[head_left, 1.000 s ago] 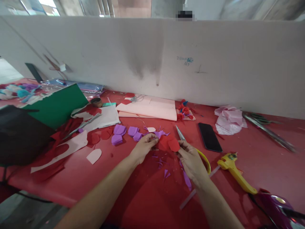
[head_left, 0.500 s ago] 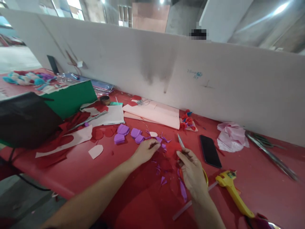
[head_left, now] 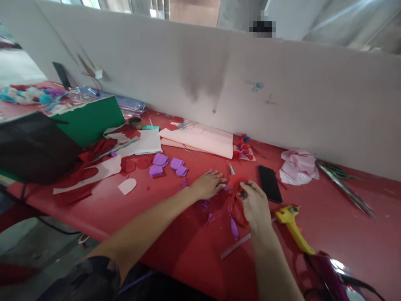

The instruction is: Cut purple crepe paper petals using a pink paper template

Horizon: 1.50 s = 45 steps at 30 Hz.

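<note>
My right hand [head_left: 255, 202] is closed in a pinch on a small red paper piece [head_left: 235, 181] lying on the red table [head_left: 175, 234]. My left hand [head_left: 208, 184] lies just left of that piece, fingers stretched out flat on the table and holding nothing. Purple paper scraps [head_left: 209, 217] are scattered under and in front of both hands. A scissors blade tip [head_left: 232, 169] pokes out behind the red piece, and the rest of the scissors is hidden by my right hand.
A black phone [head_left: 267, 184] and a yellow glue gun [head_left: 293, 225] lie right of my hands, with a glue stick [head_left: 234, 246] in front. Purple petals [head_left: 166, 164], pink paper sheets [head_left: 200, 140], crumpled pink tissue [head_left: 297, 167], a green card [head_left: 90, 121] and a black bag [head_left: 31, 146] surround them. A white partition [head_left: 219, 83] runs behind.
The red piece went from being held up between both hands down to the table. My left hand let go, slid right and flattened. My right hand stays pinched on it.
</note>
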{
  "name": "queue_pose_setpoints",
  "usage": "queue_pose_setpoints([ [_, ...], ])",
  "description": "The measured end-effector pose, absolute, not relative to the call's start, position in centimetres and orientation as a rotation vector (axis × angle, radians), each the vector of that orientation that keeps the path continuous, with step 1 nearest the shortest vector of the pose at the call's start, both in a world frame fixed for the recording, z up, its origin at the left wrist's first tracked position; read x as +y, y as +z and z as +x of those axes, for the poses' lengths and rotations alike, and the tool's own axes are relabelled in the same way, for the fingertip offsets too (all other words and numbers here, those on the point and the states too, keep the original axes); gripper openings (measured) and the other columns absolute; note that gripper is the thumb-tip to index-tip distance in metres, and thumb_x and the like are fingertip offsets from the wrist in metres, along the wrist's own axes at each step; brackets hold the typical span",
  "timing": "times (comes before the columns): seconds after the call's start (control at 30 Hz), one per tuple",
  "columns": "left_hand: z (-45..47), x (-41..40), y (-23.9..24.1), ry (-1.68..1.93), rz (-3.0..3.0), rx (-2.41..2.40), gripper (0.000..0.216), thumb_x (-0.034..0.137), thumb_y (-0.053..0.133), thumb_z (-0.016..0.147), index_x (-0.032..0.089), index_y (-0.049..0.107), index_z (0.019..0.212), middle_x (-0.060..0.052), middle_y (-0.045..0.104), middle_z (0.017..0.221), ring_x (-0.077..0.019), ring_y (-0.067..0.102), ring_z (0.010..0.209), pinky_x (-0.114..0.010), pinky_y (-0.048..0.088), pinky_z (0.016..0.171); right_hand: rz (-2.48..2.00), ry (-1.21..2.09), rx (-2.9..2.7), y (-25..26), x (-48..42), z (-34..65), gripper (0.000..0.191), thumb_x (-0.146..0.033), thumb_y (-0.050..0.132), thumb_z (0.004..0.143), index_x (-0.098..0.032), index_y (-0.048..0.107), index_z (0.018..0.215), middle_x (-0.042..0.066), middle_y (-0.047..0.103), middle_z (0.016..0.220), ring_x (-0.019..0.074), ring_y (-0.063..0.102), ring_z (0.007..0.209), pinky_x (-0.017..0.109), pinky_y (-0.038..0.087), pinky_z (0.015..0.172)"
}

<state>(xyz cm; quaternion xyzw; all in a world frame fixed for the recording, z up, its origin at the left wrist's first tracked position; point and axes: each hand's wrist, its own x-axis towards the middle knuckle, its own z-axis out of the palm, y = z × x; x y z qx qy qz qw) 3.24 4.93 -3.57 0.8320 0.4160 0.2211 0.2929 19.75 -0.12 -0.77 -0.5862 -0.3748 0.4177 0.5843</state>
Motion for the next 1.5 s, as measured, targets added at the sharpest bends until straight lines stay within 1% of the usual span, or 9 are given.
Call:
queue_pose_setpoints([
  [0.23, 0.1, 2.9, -1.8, 0.780, 2.231, 0.874, 0.031, 0.033, 0.043, 0.092, 0.025, 0.067, 0.111, -0.007, 0.068, 0.119, -0.0213, 0.059, 0.115, -0.034, 0.037, 0.104, -1.618, 0.745, -1.312, -0.5, -0.5, 22.1, 0.017, -0.036, 0.068, 0.064, -0.021, 0.070, 0.072, 0.002, 0.069, 0.069, 0.0202, 0.061, 0.066, 0.033, 0.044, 0.069],
  [0.47, 2.4, 2.8, -1.2, 0.468, 2.190, 1.214, 0.040, 0.044, 0.052, 0.086, 0.028, 0.061, 0.121, -0.009, 0.046, 0.145, -0.0329, 0.035, 0.137, -0.055, 0.014, 0.112, -1.822, 0.343, -1.441, 1.3, -3.7, 22.8, 0.030, -0.041, 0.055, 0.074, -0.018, 0.069, 0.086, 0.011, 0.070, 0.082, 0.0264, 0.063, 0.075, 0.039, 0.044, 0.075],
  [0.7, -1.2, -1.1, -2.0, 0.423, 2.389, 0.954, 0.048, 0.042, 0.071, 0.074, 0.032, 0.062, 0.121, -0.008, 0.049, 0.143, -0.0306, 0.040, 0.135, -0.051, 0.017, 0.113, -1.864, 0.224, -1.572, -0.2, -6.5, 24.1, 0.031, -0.036, 0.047, 0.080, -0.016, 0.069, 0.090, 0.012, 0.069, 0.079, 0.0249, 0.063, 0.071, 0.037, 0.046, 0.072],
  [0.9, -5.5, -2.9, -1.9, 0.330, 2.580, 0.902, 0.042, 0.036, 0.062, 0.084, 0.029, 0.059, 0.125, -0.007, 0.050, 0.142, -0.0258, 0.041, 0.134, -0.045, 0.025, 0.114, -1.940, -0.061, -1.829, 0.4, -5.5, 20.9, 0.033, -0.025, 0.050, 0.084, -0.015, 0.066, 0.111, 0.018, 0.061, 0.115, 0.0309, 0.052, 0.107, 0.047, 0.034, 0.095],
  [1.0, -6.2, -3.6, -1.4, 0.314, 2.642, 0.952, 0.042, 0.034, 0.061, 0.085, 0.029, 0.058, 0.126, -0.006, 0.047, 0.145, -0.0259, 0.040, 0.135, -0.047, 0.024, 0.114, -1.910, 0.058, -2.125, 1.2, -4.2, 17.5, 0.024, -0.027, 0.050, 0.087, -0.020, 0.073, 0.090, 0.009, 0.070, 0.094, 0.0224, 0.060, 0.093, 0.036, 0.039, 0.091],
  [1.07, -6.9, -4.2, -1.1, 0.355, 2.648, 0.988, 0.043, 0.036, 0.059, 0.086, 0.029, 0.057, 0.128, -0.006, 0.047, 0.145, -0.0254, 0.039, 0.136, -0.049, 0.023, 0.115, -1.938, 0.129, -2.206, 1.4, -3.1, 15.2, 0.028, -0.036, 0.052, 0.087, -0.019, 0.074, 0.083, 0.010, 0.072, 0.086, 0.0235, 0.063, 0.089, 0.035, 0.042, 0.086],
  [1.2, -10.0, -5.2, -0.9, 0.525, 2.553, 1.178, 0.038, 0.038, 0.054, 0.089, 0.027, 0.059, 0.126, -0.005, 0.053, 0.139, -0.0221, 0.045, 0.132, -0.045, 0.027, 0.114, -2.080, 0.213, -2.234, 1.2, -1.4, 11.2, 0.033, -0.043, 0.057, 0.082, -0.015, 0.074, 0.088, 0.017, 0.072, 0.095, 0.0311, 0.063, 0.097, 0.040, 0.045, 0.082],
  [1.33, -12.6, -5.7, -1.4, 0.651, 2.331, 1.492, 0.035, 0.037, 0.045, 0.093, 0.022, 0.065, 0.118, -0.006, 0.063, 0.128, -0.0210, 0.055, 0.122, -0.037, 0.041, 0.106, -2.173, 0.381, -2.197, 1.0, -0.7, 9.5, 0.022, -0.029, 0.058, 0.079, -0.018, 0.074, 0.088, 0.014, 0.074, 0.093, 0.0272, 0.068, 0.090, 0.034, 0.048, 0.073],
  [1.5, -11.0, -5.1, -2.0, 0.602, 2.237, 1.611, 0.040, 0.034, 0.047, 0.091, 0.017, 0.060, 0.125, -0.012, 0.054, 0.138, -0.0249, 0.051, 0.126, -0.038, 0.041, 0.105, -2.221, 0.503, -2.099, 1.4, -0.4, 10.2, 0.024, -0.035, 0.057, 0.080, -0.023, 0.075, 0.091, 0.010, 0.074, 0.096, 0.0236, 0.069, 0.092, 0.028, 0.047, 0.068],
])
